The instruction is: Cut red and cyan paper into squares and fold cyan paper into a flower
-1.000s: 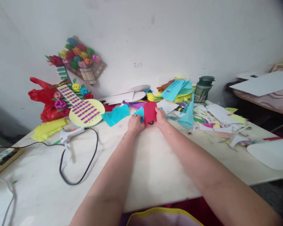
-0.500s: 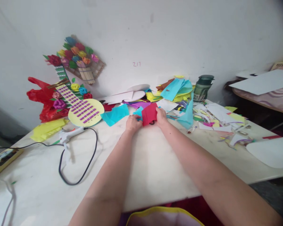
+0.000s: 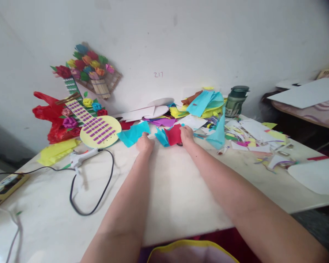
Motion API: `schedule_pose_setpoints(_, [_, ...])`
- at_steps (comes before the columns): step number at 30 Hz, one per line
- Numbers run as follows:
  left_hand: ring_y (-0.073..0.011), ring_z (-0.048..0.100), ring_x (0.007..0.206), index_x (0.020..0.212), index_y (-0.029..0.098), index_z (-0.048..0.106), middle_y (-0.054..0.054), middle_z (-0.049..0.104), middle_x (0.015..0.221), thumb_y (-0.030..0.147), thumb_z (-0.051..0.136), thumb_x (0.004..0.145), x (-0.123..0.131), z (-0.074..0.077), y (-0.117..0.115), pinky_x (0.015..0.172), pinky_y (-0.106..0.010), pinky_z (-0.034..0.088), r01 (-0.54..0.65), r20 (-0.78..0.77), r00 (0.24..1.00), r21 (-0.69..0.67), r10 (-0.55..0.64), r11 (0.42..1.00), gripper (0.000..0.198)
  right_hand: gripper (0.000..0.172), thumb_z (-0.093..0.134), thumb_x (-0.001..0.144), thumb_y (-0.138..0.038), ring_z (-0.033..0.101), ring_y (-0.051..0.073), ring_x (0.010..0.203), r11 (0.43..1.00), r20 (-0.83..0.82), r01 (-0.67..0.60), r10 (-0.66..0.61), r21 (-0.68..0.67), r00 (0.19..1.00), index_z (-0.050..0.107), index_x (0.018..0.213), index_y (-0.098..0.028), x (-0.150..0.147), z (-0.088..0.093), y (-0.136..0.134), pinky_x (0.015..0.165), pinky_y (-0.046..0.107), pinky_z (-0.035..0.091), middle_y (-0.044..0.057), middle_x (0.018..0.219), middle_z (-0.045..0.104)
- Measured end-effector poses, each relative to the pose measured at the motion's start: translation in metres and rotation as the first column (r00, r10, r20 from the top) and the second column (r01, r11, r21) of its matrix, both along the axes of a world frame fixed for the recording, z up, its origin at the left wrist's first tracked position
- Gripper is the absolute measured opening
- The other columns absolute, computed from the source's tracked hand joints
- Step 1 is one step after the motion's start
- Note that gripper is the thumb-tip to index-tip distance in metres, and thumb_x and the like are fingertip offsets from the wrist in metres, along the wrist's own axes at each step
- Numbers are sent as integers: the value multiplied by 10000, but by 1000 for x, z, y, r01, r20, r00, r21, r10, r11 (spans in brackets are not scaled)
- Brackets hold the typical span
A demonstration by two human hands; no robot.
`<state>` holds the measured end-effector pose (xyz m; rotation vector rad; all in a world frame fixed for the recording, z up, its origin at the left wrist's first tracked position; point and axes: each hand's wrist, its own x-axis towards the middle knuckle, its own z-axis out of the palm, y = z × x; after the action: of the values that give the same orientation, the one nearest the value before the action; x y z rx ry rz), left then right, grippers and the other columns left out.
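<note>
A red piece of crepe-like paper (image 3: 175, 134) stands over the table, its right edge gripped by my right hand (image 3: 186, 135). Against its left side is a smaller turquoise piece (image 3: 161, 137). My left hand (image 3: 145, 144) is closed at the right edge of a larger turquoise sheet (image 3: 132, 135), which lies creased on the table. Its fingertips meet that edge, but what they pinch is hidden. A dark rounded object, partly hidden, shows beneath the red paper beside my right hand.
To the left lie a white glue gun (image 3: 80, 157) with a looped black cord, a yellow paper guitar shape (image 3: 106, 133) and yellow paper (image 3: 59, 151). Coloured sheets (image 3: 204, 104) pile against the wall beside a green bottle (image 3: 236, 103). Paper scraps (image 3: 252, 133) spread across the right side.
My left hand has moved left, away from the red paper to the larger turquoise sheet. The red paper has tilted and folded, showing more of the small turquoise piece. My right hand stays nearly still.
</note>
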<state>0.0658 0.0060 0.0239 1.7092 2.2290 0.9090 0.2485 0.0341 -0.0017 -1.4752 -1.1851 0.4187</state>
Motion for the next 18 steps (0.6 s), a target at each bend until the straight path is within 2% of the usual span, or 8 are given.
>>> schedule_pose_setpoints(2, [-262,565,966,1125,207,528,-100,629,1005,121,492,701,1,1,-1,783,-374,427,38,38,998,126,-43,991,435,159,350,722,-256,413,159,559,999,14,19,-18,-38,1000,415,580,-225,-2,3,-3,549,269,326,-14,520,445])
schedule_pose_setpoints(5, [-225,514,1043,1165,226,516,-61,580,1137,107,453,701,7,2,-2,875,-354,406,241,-25,969,310,-246,920,483,155,382,720,-244,427,154,594,994,99,28,-18,-104,995,429,576,-215,-7,10,-10,587,262,330,-4,569,490])
schedule_pose_setpoints(7, [-210,507,1048,1177,245,523,-34,579,1146,123,436,716,12,1,-1,910,-346,393,402,-77,914,315,-399,860,484,157,390,729,-241,443,156,623,992,177,11,11,-124,984,452,589,-208,-10,14,-14,616,261,331,3,599,516])
schedule_pose_setpoints(9, [-192,541,983,1180,235,530,-33,607,1088,170,444,743,15,-1,1,894,-328,408,501,-53,859,293,-509,814,450,164,388,742,-242,451,160,639,991,241,-4,36,-133,970,474,607,-204,-13,16,-18,627,263,325,11,620,530])
schedule_pose_setpoints(11, [-171,576,884,1157,198,549,-49,633,999,244,488,751,15,-4,4,843,-298,435,483,37,854,312,-519,818,413,173,384,753,-244,454,165,642,990,283,-9,49,-140,958,488,621,-203,-14,18,-22,620,267,314,19,631,535])
schedule_pose_setpoints(13, [-154,594,804,1110,168,576,-56,646,909,320,535,734,11,-6,6,784,-268,453,394,171,863,361,-475,845,408,178,384,758,-243,456,172,642,989,301,-3,49,-150,952,495,625,-202,-14,19,-23,614,273,306,25,634,535])
schedule_pose_setpoints(15, [-143,606,742,1051,151,600,-51,654,836,383,526,736,6,-6,8,735,-250,463,299,336,834,392,-438,870,399,177,391,760,-241,460,177,640,988,302,-2,50,-157,952,498,624,-204,-14,18,-23,611,278,304,28,633,535])
schedule_pose_setpoints(18, [-152,613,687,896,139,640,-57,665,749,459,473,752,-4,-4,11,678,-248,472,174,489,804,353,-340,919,389,174,399,757,-235,467,179,646,990,287,-23,62,-137,956,492,612,-210,-14,16,-22,611,276,305,25,625,536])
